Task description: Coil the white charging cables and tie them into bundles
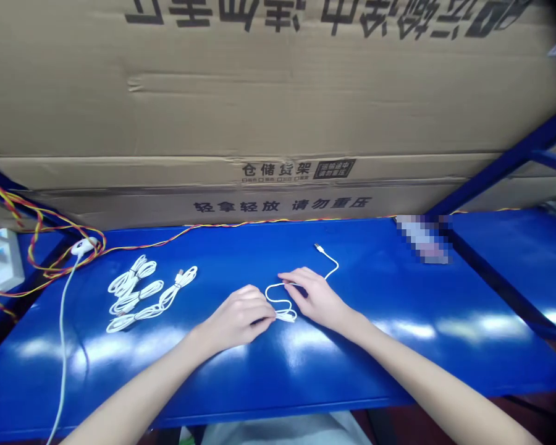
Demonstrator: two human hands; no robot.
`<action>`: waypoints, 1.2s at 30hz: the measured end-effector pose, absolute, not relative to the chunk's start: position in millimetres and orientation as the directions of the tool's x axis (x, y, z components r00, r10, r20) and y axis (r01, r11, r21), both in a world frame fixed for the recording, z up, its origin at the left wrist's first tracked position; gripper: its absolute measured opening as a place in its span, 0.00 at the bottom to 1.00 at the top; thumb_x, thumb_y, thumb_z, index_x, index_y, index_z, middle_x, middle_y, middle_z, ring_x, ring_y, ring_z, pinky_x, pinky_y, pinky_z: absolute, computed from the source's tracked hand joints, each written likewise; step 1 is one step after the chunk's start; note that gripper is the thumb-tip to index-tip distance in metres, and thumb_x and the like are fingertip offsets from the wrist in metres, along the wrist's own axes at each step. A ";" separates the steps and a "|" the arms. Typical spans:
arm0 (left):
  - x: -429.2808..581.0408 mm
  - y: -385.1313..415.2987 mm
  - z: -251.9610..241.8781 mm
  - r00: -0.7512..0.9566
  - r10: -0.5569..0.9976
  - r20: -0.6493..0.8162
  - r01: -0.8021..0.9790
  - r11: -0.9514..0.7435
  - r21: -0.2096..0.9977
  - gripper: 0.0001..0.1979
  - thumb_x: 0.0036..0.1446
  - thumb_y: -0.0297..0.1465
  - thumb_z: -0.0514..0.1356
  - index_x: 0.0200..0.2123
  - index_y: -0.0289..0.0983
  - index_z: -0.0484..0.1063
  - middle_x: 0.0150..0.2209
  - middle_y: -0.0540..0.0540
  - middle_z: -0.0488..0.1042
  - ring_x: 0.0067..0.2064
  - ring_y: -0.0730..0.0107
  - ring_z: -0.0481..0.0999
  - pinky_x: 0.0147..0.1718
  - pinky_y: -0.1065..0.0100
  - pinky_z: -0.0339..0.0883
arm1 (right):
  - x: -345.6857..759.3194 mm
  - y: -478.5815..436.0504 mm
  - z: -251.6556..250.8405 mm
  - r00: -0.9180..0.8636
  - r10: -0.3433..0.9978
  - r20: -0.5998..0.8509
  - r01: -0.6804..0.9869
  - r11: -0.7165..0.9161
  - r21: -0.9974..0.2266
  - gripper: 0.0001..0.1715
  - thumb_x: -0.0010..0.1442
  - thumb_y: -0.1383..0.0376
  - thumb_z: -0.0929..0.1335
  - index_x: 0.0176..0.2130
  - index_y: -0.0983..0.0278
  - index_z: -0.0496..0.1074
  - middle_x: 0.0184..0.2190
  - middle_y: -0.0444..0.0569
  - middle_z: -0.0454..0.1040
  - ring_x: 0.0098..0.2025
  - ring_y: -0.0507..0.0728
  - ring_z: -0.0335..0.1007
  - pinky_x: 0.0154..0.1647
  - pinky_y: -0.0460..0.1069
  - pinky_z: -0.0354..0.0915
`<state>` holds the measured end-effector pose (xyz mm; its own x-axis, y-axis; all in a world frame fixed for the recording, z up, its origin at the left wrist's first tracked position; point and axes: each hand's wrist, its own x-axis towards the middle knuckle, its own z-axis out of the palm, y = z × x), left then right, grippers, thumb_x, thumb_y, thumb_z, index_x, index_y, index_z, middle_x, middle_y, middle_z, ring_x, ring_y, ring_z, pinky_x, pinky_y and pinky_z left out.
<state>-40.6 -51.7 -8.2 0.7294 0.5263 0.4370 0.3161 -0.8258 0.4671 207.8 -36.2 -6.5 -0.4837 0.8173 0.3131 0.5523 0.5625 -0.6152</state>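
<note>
Forearms (pixel 134 395) reach out from me to my left hand (pixel 236 318) and right hand (pixel 317 300), both over a looped white cable (pixel 272 299) on the blue surface (pixel 352 371). Each grip is narrow and pinched on the cable, the left one close to a plug (pixel 286 316). Just left of my hands lie bundled white cables (pixel 130 293). A red-and-yellow twisted wire (pixel 259 222) runs along the back edge, in front of a cardboard box (pixel 278 93).
</note>
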 end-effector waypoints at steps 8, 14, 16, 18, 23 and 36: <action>-38.8 -53.9 -4.9 0.715 0.503 0.486 0.357 -0.860 0.365 0.06 0.66 0.26 0.61 0.42 0.39 0.78 0.36 0.48 0.83 0.39 0.67 0.76 0.46 0.60 0.69 | 222.2 -30.8 2.4 -0.522 0.782 0.340 0.629 0.622 -0.466 0.23 0.71 0.67 0.64 0.63 0.58 0.70 0.60 0.56 0.74 0.61 0.64 0.68 0.61 0.66 0.67; -44.4 -50.8 -4.3 0.720 0.523 0.457 0.332 -0.837 0.435 0.06 0.65 0.27 0.62 0.42 0.40 0.79 0.36 0.49 0.84 0.38 0.67 0.77 0.46 0.60 0.68 | 286.6 -14.8 0.2 -0.437 0.836 0.333 0.821 0.522 -0.233 0.15 0.70 0.59 0.67 0.49 0.59 0.82 0.47 0.58 0.73 0.50 0.66 0.69 0.51 0.64 0.69; -45.8 -49.5 -3.3 0.704 0.543 0.457 0.356 -0.827 0.435 0.06 0.65 0.27 0.62 0.41 0.40 0.79 0.35 0.49 0.83 0.37 0.67 0.77 0.44 0.60 0.68 | 304.1 -20.0 1.3 -0.477 0.827 0.299 0.795 0.551 -0.256 0.14 0.71 0.60 0.67 0.46 0.58 0.83 0.44 0.56 0.72 0.46 0.63 0.70 0.49 0.62 0.69; -46.5 -48.0 -2.6 0.679 0.571 0.461 0.386 -0.812 0.438 0.06 0.65 0.26 0.61 0.41 0.40 0.79 0.35 0.49 0.83 0.36 0.67 0.77 0.43 0.60 0.68 | 314.8 -31.9 3.3 -0.505 0.820 0.269 0.765 0.570 -0.300 0.14 0.71 0.61 0.67 0.44 0.58 0.83 0.45 0.55 0.72 0.46 0.63 0.70 0.49 0.61 0.69; -47.9 -44.6 -4.8 0.652 0.610 0.451 0.392 -0.780 0.488 0.07 0.65 0.26 0.61 0.42 0.40 0.79 0.36 0.48 0.83 0.37 0.68 0.78 0.43 0.62 0.68 | 312.5 -69.4 1.7 -0.422 0.874 0.239 0.776 0.485 -0.403 0.14 0.72 0.61 0.65 0.51 0.58 0.79 0.47 0.55 0.72 0.47 0.63 0.71 0.48 0.59 0.71; -48.2 -46.4 -1.1 0.719 0.560 0.413 0.332 -0.798 0.504 0.08 0.64 0.25 0.61 0.42 0.41 0.79 0.38 0.50 0.84 0.39 0.67 0.78 0.46 0.60 0.68 | 263.2 -45.8 2.4 -0.383 0.889 0.253 0.836 0.450 -0.316 0.17 0.72 0.54 0.66 0.52 0.56 0.79 0.46 0.52 0.76 0.46 0.62 0.72 0.47 0.57 0.65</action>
<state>-48.2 -46.4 -1.1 0.7185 0.5596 0.4130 0.3317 -0.7976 0.5038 263.2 -45.8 2.4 -0.3826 0.8886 0.2530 0.8356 0.4496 -0.3156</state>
